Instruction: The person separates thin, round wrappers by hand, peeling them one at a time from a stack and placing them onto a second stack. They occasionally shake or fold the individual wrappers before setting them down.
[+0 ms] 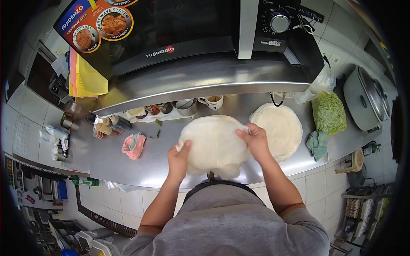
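Between my two hands is a round, pale stack of thin dough wrappers [217, 145], held up over the near part of the steel counter [115, 164]. My left hand [177, 158] grips its left edge, thumb on top and fingers underneath. At the upper right edge, my right hand [257, 141] pinches the wrappers between thumb and fingers. The lower edge hangs in soft folds near my waist. Another round stack of wrappers [279, 130] lies flat on the counter, just right of my right hand.
A steel shelf [205, 87] bearing a microwave oven [171, 38] overhangs the counter's back. Left stand a pink cloth [133, 147] and several bottles [113, 124]; behind are a mug [213, 102] and metal pot [185, 107]. Right are bagged shredded greens [329, 113], a green cloth [317, 144] and rice cooker [363, 100].
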Demonstrator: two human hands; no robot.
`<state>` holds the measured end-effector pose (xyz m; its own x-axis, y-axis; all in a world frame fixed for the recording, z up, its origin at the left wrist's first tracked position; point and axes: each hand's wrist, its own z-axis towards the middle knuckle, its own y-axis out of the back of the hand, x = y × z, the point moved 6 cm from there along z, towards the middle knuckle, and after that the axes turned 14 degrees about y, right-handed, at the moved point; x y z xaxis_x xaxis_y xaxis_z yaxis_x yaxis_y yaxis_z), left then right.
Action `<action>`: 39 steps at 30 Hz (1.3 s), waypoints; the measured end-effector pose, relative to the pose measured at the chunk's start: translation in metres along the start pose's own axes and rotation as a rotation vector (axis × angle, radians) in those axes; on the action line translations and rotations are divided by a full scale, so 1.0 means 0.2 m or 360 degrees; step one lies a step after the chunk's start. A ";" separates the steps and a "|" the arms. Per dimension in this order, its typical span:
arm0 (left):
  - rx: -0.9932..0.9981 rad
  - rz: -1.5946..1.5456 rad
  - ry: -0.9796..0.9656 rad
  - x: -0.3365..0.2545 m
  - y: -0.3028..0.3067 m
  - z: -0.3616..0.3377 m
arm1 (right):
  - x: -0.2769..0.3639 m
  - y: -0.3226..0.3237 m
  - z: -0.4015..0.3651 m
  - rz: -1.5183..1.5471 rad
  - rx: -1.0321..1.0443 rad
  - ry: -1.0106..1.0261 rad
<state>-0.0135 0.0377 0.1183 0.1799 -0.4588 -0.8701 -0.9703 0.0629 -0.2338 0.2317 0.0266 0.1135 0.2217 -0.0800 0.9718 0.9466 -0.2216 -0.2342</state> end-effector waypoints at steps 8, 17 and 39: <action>0.0394 0.0321 -0.0040 0.02 -0.18 -0.03 | -0.13 -0.14 0.00 -0.0291 0.0330 0.0318; 0.0162 -0.0513 0.0203 0.01 0.02 0.05 | 0.41 0.28 -0.10 -0.0135 -0.0073 0.0157; 0.1667 0.0568 0.0387 0.34 -1.26 0.03 | 0.80 0.90 -0.41 -0.0408 0.0216 -0.0077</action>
<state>0.2432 -0.0041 0.1155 -0.2270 -0.4189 -0.8792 -0.3261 0.8834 -0.3366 0.4178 -0.1055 0.2238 -0.0207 0.0091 0.9997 0.9951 -0.0962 0.0215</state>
